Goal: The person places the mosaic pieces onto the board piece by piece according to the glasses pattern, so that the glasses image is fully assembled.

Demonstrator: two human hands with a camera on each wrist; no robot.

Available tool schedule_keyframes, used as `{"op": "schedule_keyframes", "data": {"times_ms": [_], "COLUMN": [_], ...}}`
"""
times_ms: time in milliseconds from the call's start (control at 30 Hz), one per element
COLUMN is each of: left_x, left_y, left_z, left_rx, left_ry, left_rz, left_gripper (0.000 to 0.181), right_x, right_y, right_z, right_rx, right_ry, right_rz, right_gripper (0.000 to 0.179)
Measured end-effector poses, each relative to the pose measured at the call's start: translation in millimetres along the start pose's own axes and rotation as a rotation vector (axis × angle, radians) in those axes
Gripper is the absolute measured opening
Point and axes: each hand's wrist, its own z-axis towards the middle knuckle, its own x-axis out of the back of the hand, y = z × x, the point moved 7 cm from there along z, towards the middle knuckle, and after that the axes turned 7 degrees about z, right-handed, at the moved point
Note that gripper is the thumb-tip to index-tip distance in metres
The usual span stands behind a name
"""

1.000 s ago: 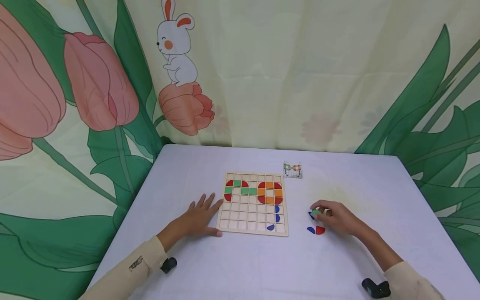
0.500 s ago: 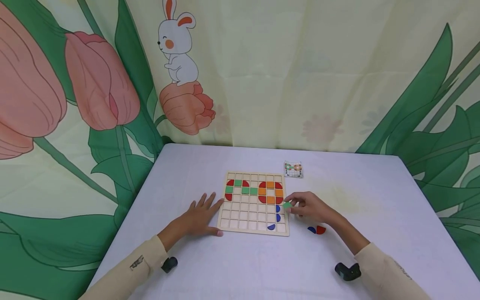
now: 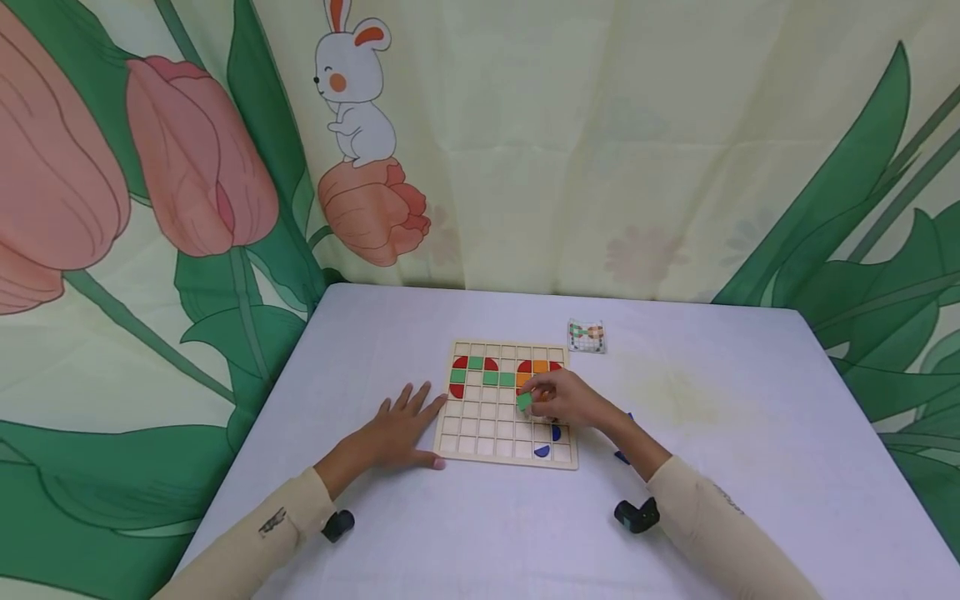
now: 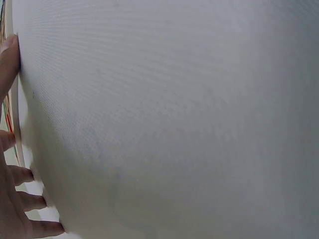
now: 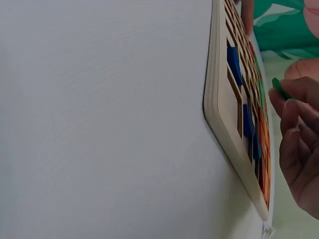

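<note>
A wooden grid board (image 3: 480, 425) lies mid-table, with red, green, orange and blue tiles set in some of its squares. My right hand (image 3: 566, 398) pinches a green square tile (image 3: 524, 402) between thumb and fingertips, over the board's middle right. In the right wrist view the same green tile (image 5: 282, 88) shows edge-on, raised above the board. My left hand (image 3: 397, 429) lies spread on the cloth, its fingertips and thumb at the board's left edge. In the left wrist view its thumb (image 4: 9, 62) touches that edge. My right hand covers part of the orange and red tiles.
A small printed pattern card (image 3: 587, 337) lies behind the board's far right corner. Loose blue pieces (image 3: 622, 457) peek out beside my right forearm, which hides the spot around them. A white cloth (image 3: 480, 525) covers the table, and a printed curtain (image 3: 525, 167) hangs behind.
My right hand has picked up the green tile from the loose pieces on the right and carried it left over the board. My left hand has stayed in place.
</note>
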Motion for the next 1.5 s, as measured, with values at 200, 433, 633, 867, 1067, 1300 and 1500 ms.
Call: {"op": "schedule_keyframes", "data": {"times_ms": [200, 433, 633, 867, 1067, 1300, 1500], "left_x": [-1.4, -0.7, 0.1, -0.1, 1.9, 5.5, 7.2], "left_y": [0.3, 1.8, 1.3, 0.3, 1.1, 2.7, 4.5], "left_z": [0.5, -0.5, -1.3, -1.8, -2.9, -4.1, -4.5], "left_rx": [-0.006, -0.011, -0.011, -0.016, -0.027, -0.024, -0.025], "left_ry": [-0.007, -0.006, 0.000, -0.001, 0.005, -0.001, -0.005], "left_rz": [0.010, 0.007, 0.003, 0.003, 0.014, 0.018, 0.005], "left_gripper": [0.111, 0.111, 0.111, 0.111, 0.110, 0.111, 0.110], "right_x": [-15, -31, -41, -51, -56, -56, -57], "right_y": [-10, -12, -12, -18, -23, -26, -28], "right_z": [23.7, 43.1, 52.5, 59.1, 60.8, 63.8, 67.0], "right_rx": [0.014, -0.004, -0.058, -0.077, -0.105, -0.146, -0.147], "right_ry": [0.007, 0.022, 0.081, 0.104, 0.106, 0.112, 0.111], "right_rz": [0.024, 0.079, 0.077, 0.027, -0.037, -0.119, -0.166], "right_gripper": [0.025, 0.023, 0.022, 0.023, 0.024, 0.023, 0.023]}}
